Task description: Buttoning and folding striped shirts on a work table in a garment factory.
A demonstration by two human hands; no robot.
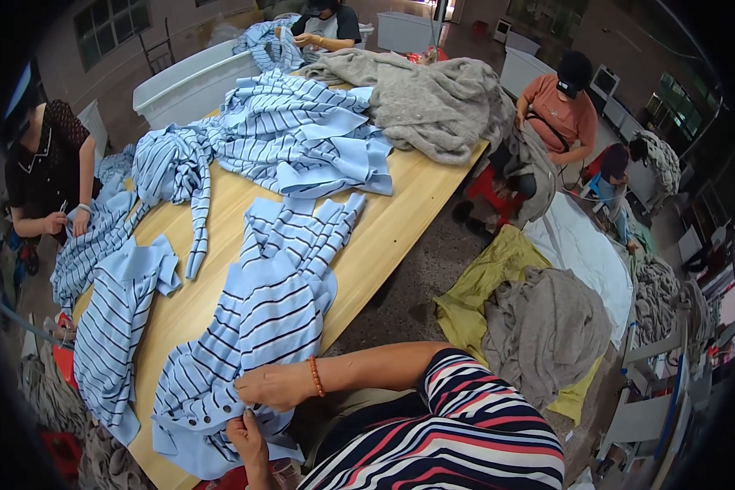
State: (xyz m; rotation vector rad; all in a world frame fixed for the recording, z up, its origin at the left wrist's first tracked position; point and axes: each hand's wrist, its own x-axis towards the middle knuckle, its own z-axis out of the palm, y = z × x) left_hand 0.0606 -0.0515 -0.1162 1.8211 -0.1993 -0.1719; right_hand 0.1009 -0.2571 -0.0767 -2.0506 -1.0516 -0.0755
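A light blue knit cardigan [273,314] with dark and white stripes lies stretched along the near part of the table. Its front band [192,421], dotted with several dark round buttons, is turned toward me. At the band's lower right end, my left hand [249,441] pinches the edge between thumb and fingers. Just above it, my right hand [278,385], wearing a beaded bracelet, is closed with curled fingers over the cardigan beside the buttons. Its fingertips are mostly hidden, so anything inside them cannot be made out.
More striped garments [302,131] are heaped on the wooden table [376,245], with brown-grey knitwear [433,106] at its far right. Co-workers handle garments at the left [45,180], far end [327,28] and right [559,114]. Grey knits [547,327] lie on yellow cloth [482,286] on the floor.
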